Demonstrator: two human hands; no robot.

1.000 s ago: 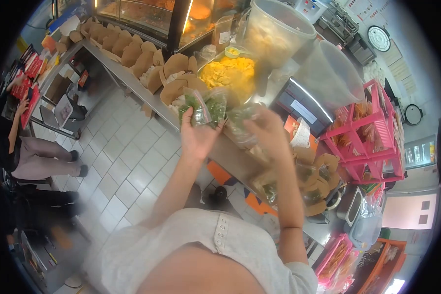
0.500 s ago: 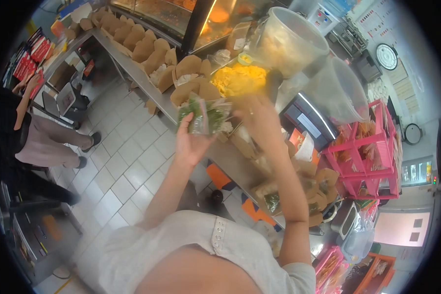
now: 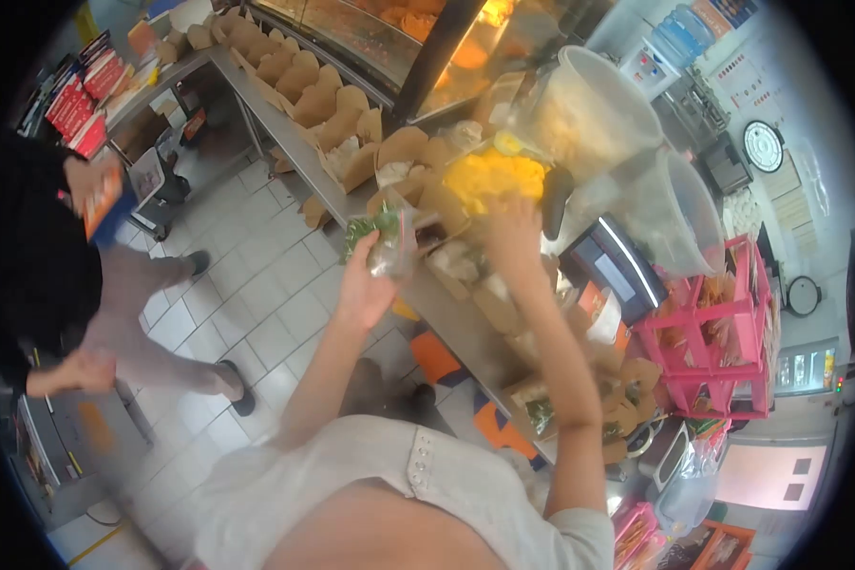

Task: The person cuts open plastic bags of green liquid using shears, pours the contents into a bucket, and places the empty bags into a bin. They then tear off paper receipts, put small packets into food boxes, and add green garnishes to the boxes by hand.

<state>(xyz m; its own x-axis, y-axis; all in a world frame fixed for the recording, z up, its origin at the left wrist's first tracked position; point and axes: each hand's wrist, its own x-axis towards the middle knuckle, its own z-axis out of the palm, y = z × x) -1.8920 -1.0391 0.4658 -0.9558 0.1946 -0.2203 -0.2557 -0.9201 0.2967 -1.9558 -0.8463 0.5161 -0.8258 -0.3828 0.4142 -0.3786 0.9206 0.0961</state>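
Observation:
My left hand (image 3: 366,290) is closed around the lower part of a clear zip bag (image 3: 392,249) with green leaves in it, raised over the counter edge. My right hand (image 3: 515,236) is at the near side of a bright yellow heap (image 3: 494,179), whose exact kind I cannot make out. Its fingers are blurred and partly hidden against the heap, so their grip does not show. Between and behind my hands stand open brown cardboard boxes (image 3: 404,150), some with pale contents.
A long row of open boxes (image 3: 299,78) lines the steel counter. Large clear tubs (image 3: 594,104), a tablet screen (image 3: 610,271) and a pink rack (image 3: 708,332) stand to the right. At left, a person in a black top (image 3: 52,247) holds an orange-and-blue item.
My right hand has moved onto the yellow heap from just in front of it. The leaf bag has tilted in my left hand. The other person has come closer.

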